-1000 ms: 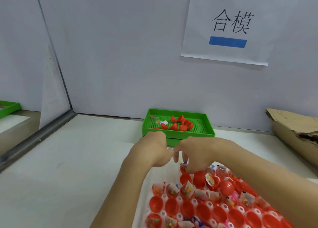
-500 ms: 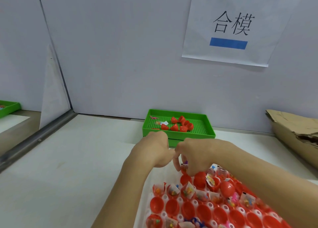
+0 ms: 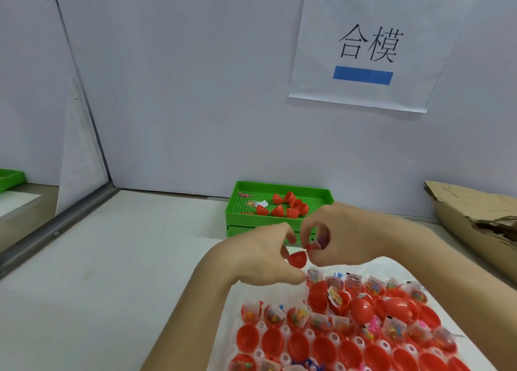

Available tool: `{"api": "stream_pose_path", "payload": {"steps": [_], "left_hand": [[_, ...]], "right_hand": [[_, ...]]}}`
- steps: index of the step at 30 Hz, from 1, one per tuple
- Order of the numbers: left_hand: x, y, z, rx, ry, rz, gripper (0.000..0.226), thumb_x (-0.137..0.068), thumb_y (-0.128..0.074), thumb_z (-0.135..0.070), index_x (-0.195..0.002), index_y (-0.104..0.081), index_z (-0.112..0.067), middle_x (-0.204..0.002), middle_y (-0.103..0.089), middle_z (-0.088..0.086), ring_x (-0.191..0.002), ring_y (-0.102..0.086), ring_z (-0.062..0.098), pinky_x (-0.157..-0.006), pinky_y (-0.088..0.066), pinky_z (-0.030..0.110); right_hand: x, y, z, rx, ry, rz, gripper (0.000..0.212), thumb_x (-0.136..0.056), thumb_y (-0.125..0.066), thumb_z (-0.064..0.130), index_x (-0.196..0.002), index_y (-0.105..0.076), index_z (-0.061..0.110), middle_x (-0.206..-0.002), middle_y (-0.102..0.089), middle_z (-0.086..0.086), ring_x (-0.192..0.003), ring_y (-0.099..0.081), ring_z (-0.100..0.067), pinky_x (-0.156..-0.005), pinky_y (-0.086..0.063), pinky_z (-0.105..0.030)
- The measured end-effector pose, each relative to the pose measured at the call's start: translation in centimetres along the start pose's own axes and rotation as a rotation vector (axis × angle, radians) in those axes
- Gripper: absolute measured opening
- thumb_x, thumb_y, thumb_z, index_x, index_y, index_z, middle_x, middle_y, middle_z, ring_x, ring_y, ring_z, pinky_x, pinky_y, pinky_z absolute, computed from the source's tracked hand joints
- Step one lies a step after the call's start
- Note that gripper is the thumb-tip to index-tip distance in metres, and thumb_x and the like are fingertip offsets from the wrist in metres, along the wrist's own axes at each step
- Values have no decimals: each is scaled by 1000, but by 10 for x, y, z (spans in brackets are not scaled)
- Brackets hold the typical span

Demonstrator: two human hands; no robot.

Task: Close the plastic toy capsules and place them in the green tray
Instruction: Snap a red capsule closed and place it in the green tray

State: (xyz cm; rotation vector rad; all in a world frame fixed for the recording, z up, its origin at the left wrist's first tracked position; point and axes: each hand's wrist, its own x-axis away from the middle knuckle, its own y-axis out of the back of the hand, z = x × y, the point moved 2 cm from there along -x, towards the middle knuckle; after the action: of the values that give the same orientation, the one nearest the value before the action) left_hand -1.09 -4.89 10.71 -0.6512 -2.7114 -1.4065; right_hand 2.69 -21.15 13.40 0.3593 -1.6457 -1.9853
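My left hand (image 3: 261, 254) pinches a red capsule half (image 3: 298, 259) in the air above the far edge of the white holder tray (image 3: 389, 270). My right hand (image 3: 340, 237) pinches the other red piece (image 3: 311, 247) with a small purple toy beside its fingers; the two pieces touch at a hinge. The green tray (image 3: 321, 197) stands just behind my hands against the wall, with several red capsules (image 3: 291, 207) lying in it. The holder carries rows of open red halves (image 3: 299, 345), several with bagged toys, and two shut capsules (image 3: 362, 310).
A torn cardboard box (image 3: 481, 225) sits at the right edge of the table. A metal rail (image 3: 56, 225) and a partition bound the left side, with another green tray (image 3: 11, 177) beyond it. A paper sign (image 3: 366, 46) hangs on the wall.
Both hands have lifted from the holder with the red capsule. The two halves now show between my fingers, where before my hands hid them.
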Motion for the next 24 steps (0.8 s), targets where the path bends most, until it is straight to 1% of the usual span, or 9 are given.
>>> {"api": "stream_pose_path", "payload": {"steps": [2, 4, 7, 9, 11, 14, 16, 20, 24], "left_hand": [[-2, -4, -4, -1, -4, -13, 64, -82, -69, -52, -135, -46, -24, -122, -61, -10, -104, -62, 10, -88, -54, 32], [-5, -7, -7, 31, -12, -66, 55, -86, -66, -54, -127, -56, -18, -114, -68, -5, -94, -65, 10, -83, -54, 29], [-9, -9, -9, 174, -44, -118, 33, -91, -66, -43, -107, -69, -15, -89, -76, -1, -80, -71, 9, -82, -59, 35], [-10, -10, -8, 235, -46, -139, 24, -89, -70, -38, -98, -71, -16, -82, -76, -1, -78, -72, 10, -82, -60, 37], [-11, -11, -7, 273, -38, -151, 20, -88, -71, -36, -94, -71, -17, -79, -76, -1, -76, -72, 10, -81, -60, 38], [-13, -11, -3, 363, -23, -191, 15, -89, -69, -33, -97, -69, -20, -84, -74, -3, -74, -72, 7, -80, -61, 34], [-14, -10, -1, 438, -15, -222, 14, -91, -66, -29, -103, -66, -22, -92, -71, -2, -77, -72, 7, -79, -60, 30], [-14, -8, -1, 566, -39, -219, 14, -96, -60, -18, -110, -64, -18, -103, -68, 4, -87, -71, 11, -77, -60, 25], [-10, -5, -1, 658, -103, -140, 22, -99, -54, -7, -118, -64, -13, -111, -68, 10, -84, -71, 8, -72, -55, 18]], "right_hand": [[10, 0, -7, -24, -19, -37, 9, -78, -68, 35, -87, -68, 38, -62, -64, 15, -52, -55, 8, -50, -35, -10], [17, -1, -12, -33, -25, -63, 10, -79, -67, 38, -89, -69, 38, -68, -68, 12, -55, -58, 6, -47, -38, -9], [23, -5, -17, -44, -31, -108, 11, -79, -65, 41, -90, -68, 39, -72, -70, 13, -60, -61, 2, -50, -42, -10], [25, -9, -19, -57, -24, -129, 12, -79, -64, 42, -90, -68, 38, -72, -69, 14, -62, -63, 0, -54, -46, -13], [26, -12, -19, -85, -10, -139, 13, -78, -64, 43, -90, -67, 38, -72, -70, 14, -63, -64, -1, -55, -47, -14], [30, -14, -22, -158, 6, -158, 17, -76, -64, 50, -92, -64, 43, -77, -70, 19, -67, -65, 0, -56, -49, -16], [33, -13, -24, -198, 13, -174, 22, -73, -66, 53, -95, -63, 46, -82, -69, 21, -73, -64, 0, -62, -52, -18], [36, -12, -30, -294, 27, -186, 36, -74, -75, 44, -106, -59, 50, -91, -66, 22, -78, -65, -1, -68, -55, -22], [44, -12, -40, -409, 27, -227, 54, -78, -82, 32, -115, -51, 57, -98, -65, 22, -84, -66, -4, -72, -51, -23]]}}
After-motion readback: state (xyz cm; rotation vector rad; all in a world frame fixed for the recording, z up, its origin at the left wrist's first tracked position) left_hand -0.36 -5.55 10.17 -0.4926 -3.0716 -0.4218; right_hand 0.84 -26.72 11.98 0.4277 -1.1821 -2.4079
